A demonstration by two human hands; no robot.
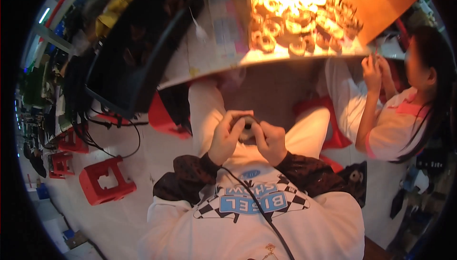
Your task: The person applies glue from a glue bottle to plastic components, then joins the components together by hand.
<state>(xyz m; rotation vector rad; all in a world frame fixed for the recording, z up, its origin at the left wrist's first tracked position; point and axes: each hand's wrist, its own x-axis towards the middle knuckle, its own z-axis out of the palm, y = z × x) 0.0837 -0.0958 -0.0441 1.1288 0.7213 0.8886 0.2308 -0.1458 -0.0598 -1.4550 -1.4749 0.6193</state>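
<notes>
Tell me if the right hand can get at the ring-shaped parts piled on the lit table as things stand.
Probably not at once: the right hand is clasped with the left hand around a small ring-shaped part in the lap, below the ring-shaped parts.

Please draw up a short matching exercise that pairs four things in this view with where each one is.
Things:
1. small dark part
2. red plastic stool
3. pile of ring-shaped parts
4. black crate

Places:
A. on the lit tabletop, upper middle
B. on the floor at lower left
C. between the left hand and right hand, over the lap
D. tilted at the table's left end

Pairs: 1-C, 2-B, 3-A, 4-D
</notes>
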